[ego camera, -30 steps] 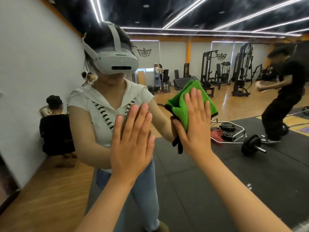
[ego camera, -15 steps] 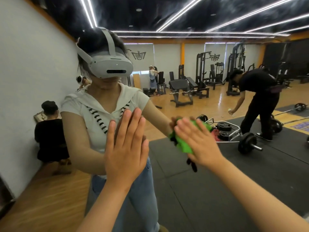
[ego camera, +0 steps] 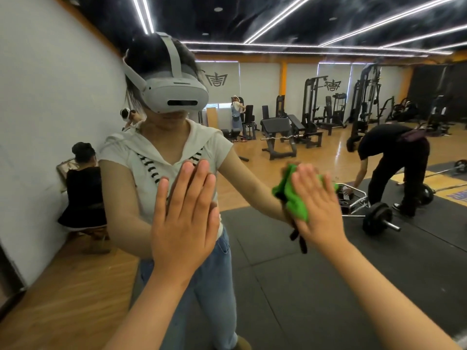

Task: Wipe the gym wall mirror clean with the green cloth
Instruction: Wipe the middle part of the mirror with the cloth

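No legible text, dark emblem logos (ego camera: 216, 79) on far blinds (ego camera: 228, 69)

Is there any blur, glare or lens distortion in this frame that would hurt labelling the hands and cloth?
Head view: evenly lit, no harsh shadows; ceiling light strips bloom hazily; green cloth and right hand slightly motion-smeared; left hand sharp; wide-angle bending at the edges.

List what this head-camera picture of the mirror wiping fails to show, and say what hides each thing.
1. Head view: the green cloth is mostly covered by the right hand, so its full shape is hidden.
2. Head view: the left hand shows only its back; its palm against the mirror is hidden.
3. Head view: dirt or streaks on the glass are too faint to tell.
4. Head view: both forearms are cut off by the bottom edge.
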Demonstrator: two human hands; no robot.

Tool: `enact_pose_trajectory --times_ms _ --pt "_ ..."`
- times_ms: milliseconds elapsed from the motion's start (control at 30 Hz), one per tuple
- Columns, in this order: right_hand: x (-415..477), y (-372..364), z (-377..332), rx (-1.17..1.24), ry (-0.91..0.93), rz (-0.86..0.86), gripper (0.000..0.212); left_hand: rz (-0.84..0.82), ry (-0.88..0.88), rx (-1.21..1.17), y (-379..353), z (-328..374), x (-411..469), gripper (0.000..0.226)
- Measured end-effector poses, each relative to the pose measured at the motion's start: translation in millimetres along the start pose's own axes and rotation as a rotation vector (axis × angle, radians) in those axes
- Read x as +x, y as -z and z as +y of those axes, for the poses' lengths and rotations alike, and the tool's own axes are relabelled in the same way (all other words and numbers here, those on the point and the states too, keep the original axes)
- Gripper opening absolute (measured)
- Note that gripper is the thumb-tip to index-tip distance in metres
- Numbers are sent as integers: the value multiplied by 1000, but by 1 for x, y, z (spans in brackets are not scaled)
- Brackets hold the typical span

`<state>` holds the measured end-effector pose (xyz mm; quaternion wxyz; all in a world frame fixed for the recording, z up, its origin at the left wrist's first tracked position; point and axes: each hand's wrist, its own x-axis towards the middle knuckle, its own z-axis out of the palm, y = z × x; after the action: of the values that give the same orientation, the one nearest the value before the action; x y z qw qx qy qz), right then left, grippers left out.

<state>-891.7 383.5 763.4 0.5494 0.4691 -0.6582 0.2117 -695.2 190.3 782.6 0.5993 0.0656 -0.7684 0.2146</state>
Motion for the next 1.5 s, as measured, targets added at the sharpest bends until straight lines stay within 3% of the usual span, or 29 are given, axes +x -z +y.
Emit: enact_pose_trajectory --times_ms 133,167,200,267,333,367,433,500,567,600,667,767,800,867,933,1000,1067,1100,1167,1233,1300,1367,1500 --pt "24 0 -24 187 -649 232 68 15 -5 9 -2 0 0 51" --pt "31 -4 -42 214 -721 257 69 24 -3 5 -2 0 0 50" --pt "33 -9 -59 214 -700 249 69 31 -1 2 -2 0 -1 49" --pt "16 -17 -76 183 -427 140 70 37 -1 -3 -2 0 -1 49" --pt "-6 -14 -52 97 -103 20 81 31 0 -5 -2 -1 -1 50" --pt "-16 -10 -30 67 -32 -10 89 29 3 -1 -2 -1 -1 50" --pt "-29 -1 11 82 -130 -22 92 31 12 6 -3 0 -1 50" --pt "-30 8 33 201 -435 66 77 26 23 14 -4 0 -1 50" --pt "-15 7 16 325 -725 191 68 14 27 28 -4 1 -2 50" --pt "-7 4 -1 356 -771 218 67 7 29 33 -3 2 -2 50" --pt "-2 -2 -35 369 -601 155 68 -5 33 33 -2 2 -1 49" --pt "-26 -2 -29 267 34 -89 74 -5 41 28 -1 3 1 49" --pt "-32 2 -7 216 156 -123 76 -1 43 33 -1 3 1 50" --pt "-40 12 35 183 137 -118 82 -1 47 52 -2 3 1 52" --pt "-38 24 62 295 -157 -50 82 -5 52 70 -2 5 1 55" --pt "-25 27 51 467 -508 78 69 -13 50 80 -2 4 1 57" --pt "-9 22 14 556 -620 114 70 -17 55 86 -2 4 3 57" --pt "-7 18 -4 560 -552 78 76 -17 68 81 -1 5 3 57" --pt "-18 9 -23 517 -238 -54 82 -20 104 37 3 13 5 55" --pt "-33 8 -5 396 42 -154 81 -29 87 3 4 28 10 55" --pt "-42 12 30 315 93 -161 83 -37 22 7 0 44 20 56" --pt "-43 21 61 350 -69 -93 82 -42 4 -34 -8 63 35 58" --pt "-14 31 70 562 -697 209 68 -52 -63 -223 -27 113 59 60"
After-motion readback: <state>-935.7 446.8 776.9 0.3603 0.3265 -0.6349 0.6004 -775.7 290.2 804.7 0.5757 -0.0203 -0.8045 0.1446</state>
